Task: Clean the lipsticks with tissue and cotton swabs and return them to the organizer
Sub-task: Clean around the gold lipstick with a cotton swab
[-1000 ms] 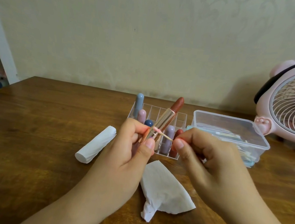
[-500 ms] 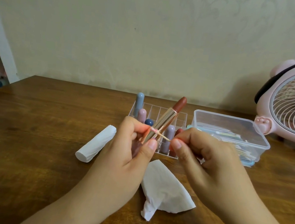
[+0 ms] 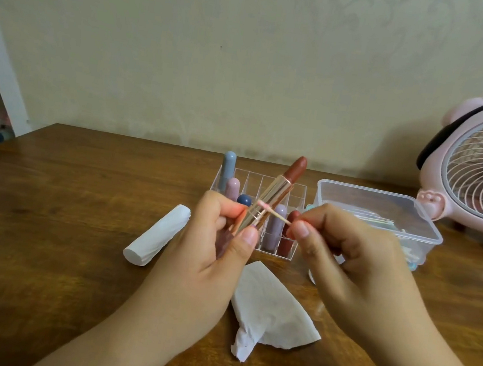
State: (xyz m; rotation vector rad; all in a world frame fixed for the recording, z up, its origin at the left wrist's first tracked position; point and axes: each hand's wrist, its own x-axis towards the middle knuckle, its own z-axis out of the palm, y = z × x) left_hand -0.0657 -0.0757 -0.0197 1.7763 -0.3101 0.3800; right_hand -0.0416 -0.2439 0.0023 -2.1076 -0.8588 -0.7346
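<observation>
Head view. Open lipstick (image 3: 274, 200) gripped in the left hand (image 3: 209, 258) between thumb and curled fingers, gold tube tilted up toward the far right, brown-red bullet at the top, raised above the organizer. Cotton swab (image 3: 274, 215) pinched in the right hand (image 3: 342, 265) by thumb and forefinger, pinkish tip touching the gold tube just above the left thumb.

Clear organizer (image 3: 300, 190) standing at mid-table behind the hands, divided into small compartments. Grey-blue lipstick (image 3: 228, 166) upright in the far left corner cell, pink lipstick (image 3: 232, 187) just in front of it, dark blue cap (image 3: 244, 200) beside that. Lilac lipstick (image 3: 277, 226) and dark red lipstick (image 3: 288, 237) in the near row toward the right. Several other cells without contents, as far as visible.

Clear plastic box (image 3: 413, 210) to the right of the organizer, lid off, spare swabs (image 3: 375, 220) lying inside on its far side.

Rolled white tissue (image 3: 157, 241) lying on the wooden table (image 3: 45, 234) to the left of the hands. Loose crumpled tissue (image 3: 270, 311) flat on the table between the wrists, near side. Pink fan (image 3: 478, 172) at the far right edge.
</observation>
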